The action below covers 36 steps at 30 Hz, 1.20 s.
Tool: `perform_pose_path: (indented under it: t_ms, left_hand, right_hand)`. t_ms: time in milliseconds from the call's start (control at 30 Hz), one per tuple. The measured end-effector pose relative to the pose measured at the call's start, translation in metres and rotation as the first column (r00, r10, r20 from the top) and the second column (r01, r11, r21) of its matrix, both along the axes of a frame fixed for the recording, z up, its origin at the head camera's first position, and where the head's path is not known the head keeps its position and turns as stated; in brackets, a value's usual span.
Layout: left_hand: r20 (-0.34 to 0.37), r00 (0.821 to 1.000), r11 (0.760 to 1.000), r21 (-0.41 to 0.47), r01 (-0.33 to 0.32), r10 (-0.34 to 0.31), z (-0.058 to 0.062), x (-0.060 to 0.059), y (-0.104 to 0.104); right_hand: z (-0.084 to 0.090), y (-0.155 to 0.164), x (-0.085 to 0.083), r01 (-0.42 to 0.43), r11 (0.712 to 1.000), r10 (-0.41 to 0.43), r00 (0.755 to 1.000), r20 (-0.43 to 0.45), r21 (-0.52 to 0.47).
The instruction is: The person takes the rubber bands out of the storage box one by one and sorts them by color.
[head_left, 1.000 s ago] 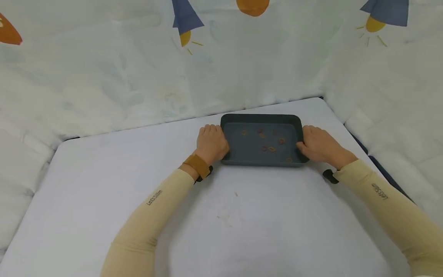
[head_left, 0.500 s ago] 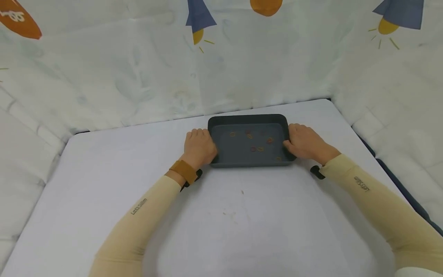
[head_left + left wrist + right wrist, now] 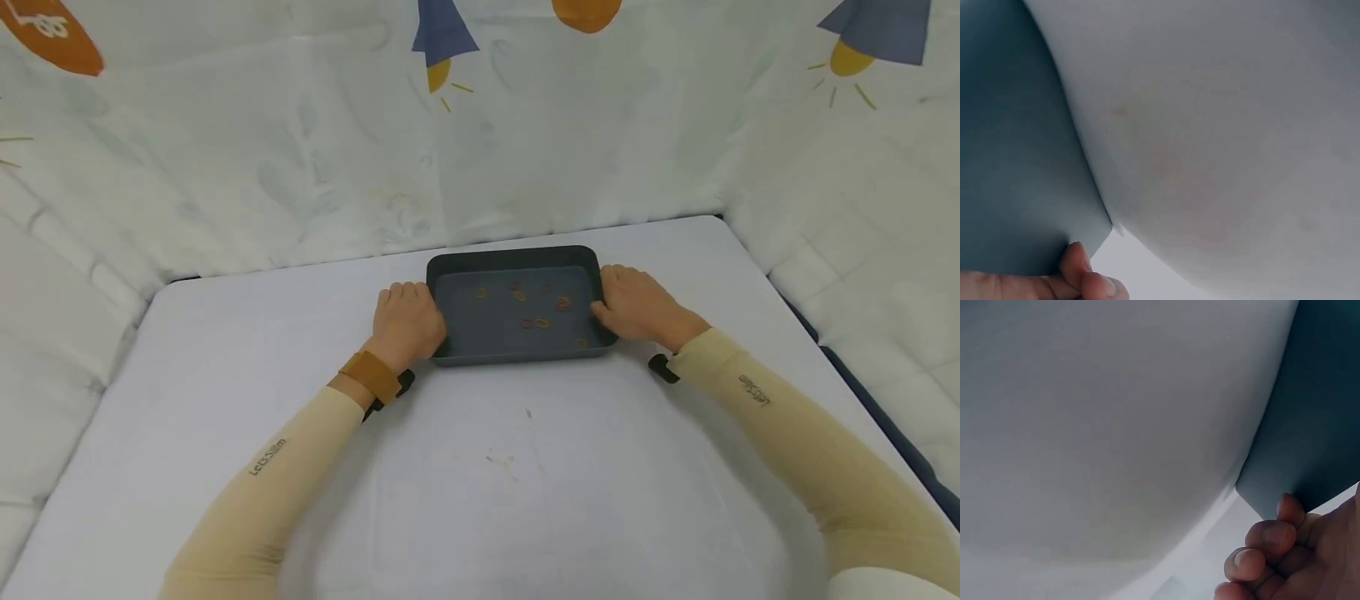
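Note:
A dark grey rectangular tray (image 3: pixel 517 354) is near the back of the white table in the head view. Several small rings (image 3: pixel 542 323), yellowish and reddish, like rubber bands, are scattered on its floor. My left hand (image 3: pixel 408 323) grips the tray's left side. At the opposite side, my right hand (image 3: pixel 637 304) holds the wall with the thumb over the rim. Curled fingers (image 3: pixel 1088 275) press the tray's outer wall (image 3: pixel 1010 175) in the left wrist view. The right wrist view has fingertips (image 3: pixel 1275 534) against the other outer wall (image 3: pixel 1310 419).
The white tabletop (image 3: pixel 480 500) bears a few faint marks in front of the tray. A pale printed curtain (image 3: pixel 300 167) hangs behind the table's back edge, and another pale sheet (image 3: pixel 862 250) lines the right side.
Both hands have moved the tray leftward along the back of the table, keeping their grip. The rings keep about the same layout inside. The head view has shifted slightly.

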<state>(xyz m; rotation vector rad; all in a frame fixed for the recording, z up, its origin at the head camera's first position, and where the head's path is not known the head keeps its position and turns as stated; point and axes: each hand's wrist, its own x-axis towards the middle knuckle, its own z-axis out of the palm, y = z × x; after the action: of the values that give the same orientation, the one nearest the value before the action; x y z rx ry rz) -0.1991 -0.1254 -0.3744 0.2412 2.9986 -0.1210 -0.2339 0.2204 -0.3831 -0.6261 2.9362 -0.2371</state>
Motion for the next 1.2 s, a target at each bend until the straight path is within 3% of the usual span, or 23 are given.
perform_pose_path:
  t_ms: [600,1200]
  left_hand:
    - [0.007,1.000,1.000,-0.004,-0.010,0.010,0.007,0.016,-0.030]
    - [0.015,1.000,0.996,0.084,-0.005,0.003,0.006,0.029,-0.059]
  right_hand:
    - [0.004,-0.026,-0.003,-0.042,0.999,0.042,0.999,0.009,-0.009]
    - [0.006,-0.048,0.003,-0.097,0.995,0.097,0.995,-0.009,0.019]
